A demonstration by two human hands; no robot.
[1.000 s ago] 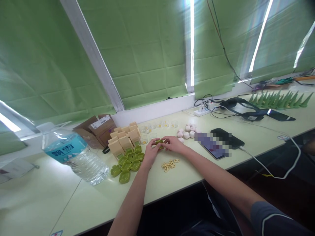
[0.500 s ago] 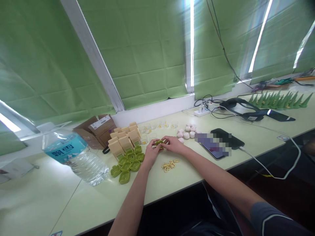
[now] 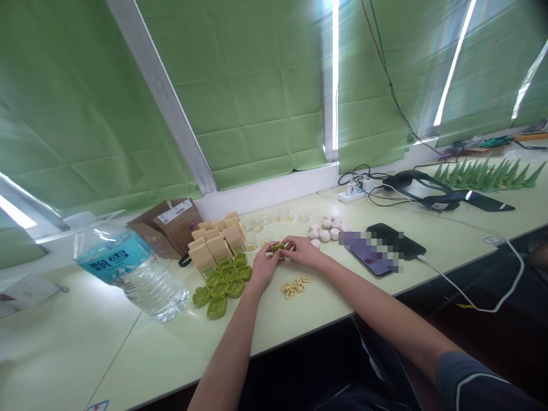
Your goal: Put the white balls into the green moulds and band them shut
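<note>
Between my two hands is a small green cup-like piece (image 3: 277, 248), partly covered by fingers. My left hand (image 3: 265, 264) is closed on its left side, and my right hand (image 3: 297, 251) pinches it from the right. Several matching green cup-like pieces (image 3: 220, 288) lie grouped left of my left hand. Just below the hands is a small pile of pale yellow loops (image 3: 295, 288). Pinkish-white rounded pieces (image 3: 325, 234) cluster beyond my right hand. Small clear cups (image 3: 266, 237) with yellow marks stand behind the hands.
Beige upright pieces (image 3: 218, 246) stand before an open cardboard box (image 3: 171, 225). A large water bottle (image 3: 132, 274) is at left. Rightward lie two phones (image 3: 396, 241), a white cable (image 3: 475, 305), a power strip (image 3: 351, 194), a black headset (image 3: 422, 188) and green cones (image 3: 488, 176).
Both hands stay almost in place around the green piece, with only slight finger movement. The view has shifted very slightly.
</note>
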